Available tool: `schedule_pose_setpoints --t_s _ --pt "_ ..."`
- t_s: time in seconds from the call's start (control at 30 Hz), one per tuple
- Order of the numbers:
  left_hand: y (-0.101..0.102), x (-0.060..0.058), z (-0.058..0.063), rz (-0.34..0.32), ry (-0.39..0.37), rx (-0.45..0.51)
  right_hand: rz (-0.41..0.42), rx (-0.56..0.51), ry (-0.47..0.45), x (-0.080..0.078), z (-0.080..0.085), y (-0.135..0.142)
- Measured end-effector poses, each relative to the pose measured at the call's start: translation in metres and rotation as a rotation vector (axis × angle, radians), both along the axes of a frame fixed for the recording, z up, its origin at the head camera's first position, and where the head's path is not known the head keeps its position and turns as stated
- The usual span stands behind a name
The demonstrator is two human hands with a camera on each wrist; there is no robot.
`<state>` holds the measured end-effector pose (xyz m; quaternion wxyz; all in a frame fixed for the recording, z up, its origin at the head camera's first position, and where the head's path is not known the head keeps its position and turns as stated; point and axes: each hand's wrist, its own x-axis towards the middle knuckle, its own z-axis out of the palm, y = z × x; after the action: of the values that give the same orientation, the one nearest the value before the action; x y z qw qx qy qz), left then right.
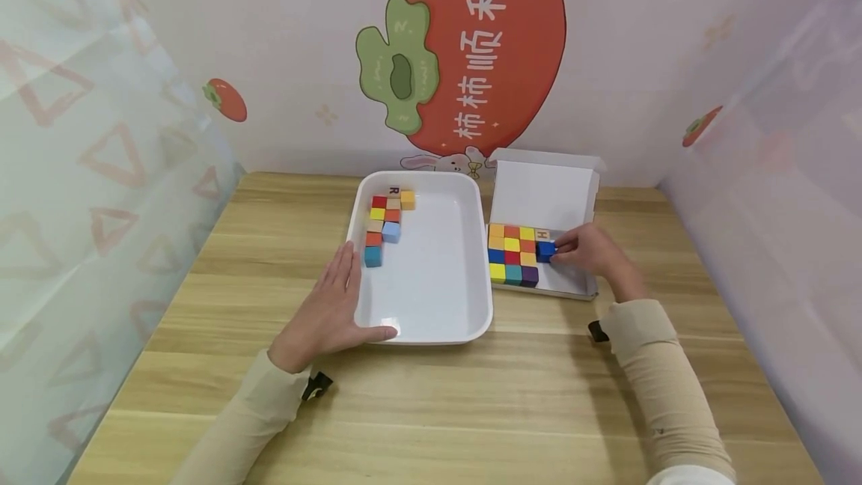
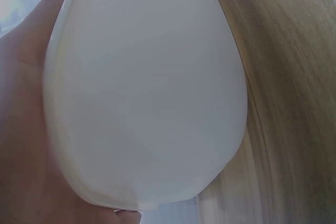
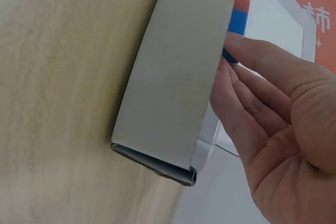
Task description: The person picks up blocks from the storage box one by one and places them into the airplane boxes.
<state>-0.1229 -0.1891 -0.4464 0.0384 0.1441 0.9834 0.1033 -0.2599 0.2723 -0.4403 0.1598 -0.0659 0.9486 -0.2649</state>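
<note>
My right hand (image 1: 592, 251) pinches a blue cube block (image 1: 545, 251) between thumb and fingers, inside the white cardboard box (image 1: 569, 283). The right wrist view shows this hand (image 3: 278, 103) reaching over the box's side wall, the blue cube (image 3: 229, 56) at its fingertips. Rows of coloured cubes (image 1: 512, 244) fill the box's left part, one marked H. With fingers straight, my left hand (image 1: 326, 316) rests against the near left corner of a white tray (image 1: 431, 338), its thumb along the rim. Several cubes (image 1: 374, 239) lie along the tray's left side, one marked R.
The box lid (image 1: 542, 193) stands raised behind the box, near the patterned wall (image 1: 303, 58). Tray and box sit side by side on the wooden table (image 1: 431, 410). A printed sheet (image 1: 795, 171) closes off the right side.
</note>
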Motion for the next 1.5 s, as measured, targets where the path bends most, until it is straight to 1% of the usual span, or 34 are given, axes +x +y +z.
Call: schedule_pose_setpoints --t_s 0.17,0.27,0.37,0.5,0.6,0.73,0.83,0.93,1.1,1.23,1.33,1.5 --pt "-0.001 -0.001 -0.001 0.004 0.007 -0.006 -0.017 0.003 0.006 0.0 -0.002 -0.006" --pt "-0.001 -0.002 -0.002 0.004 0.012 -0.004 -0.017 0.013 0.007 0.001 0.001 -0.007" --pt "-0.001 -0.003 -0.003 0.002 0.014 0.001 0.004 0.043 0.014 0.002 0.011 -0.008" --pt "0.0 -0.002 -0.003 -0.002 0.01 0.005 0.07 0.062 0.073 0.0 0.035 -0.019" --pt "0.0 -0.002 -0.003 -0.003 0.013 0.008 0.128 0.049 0.146 -0.002 0.054 -0.04" --pt "0.0 -0.002 -0.002 -0.01 0.023 0.004 0.213 0.013 0.184 -0.004 0.075 -0.077" --pt "-0.001 -0.002 -0.002 -0.013 0.028 -0.005 0.288 -0.014 0.189 -0.007 0.085 -0.109" --pt "-0.001 -0.002 -0.002 -0.01 0.03 -0.003 0.349 -0.032 0.195 -0.012 0.089 -0.138" --pt "0.0 -0.002 -0.001 0.002 0.016 0.009 0.395 -0.037 0.174 -0.021 0.091 -0.179" --pt "0.0 -0.002 0.001 0.011 0.012 0.008 0.414 -0.019 0.144 -0.031 0.085 -0.206" --pt "-0.001 -0.003 0.001 0.011 0.012 0.01 0.411 -0.017 0.103 -0.037 0.074 -0.222" --pt "0.0 -0.001 0.0 0.003 -0.003 0.017 0.385 -0.028 0.015 -0.042 0.045 -0.241"
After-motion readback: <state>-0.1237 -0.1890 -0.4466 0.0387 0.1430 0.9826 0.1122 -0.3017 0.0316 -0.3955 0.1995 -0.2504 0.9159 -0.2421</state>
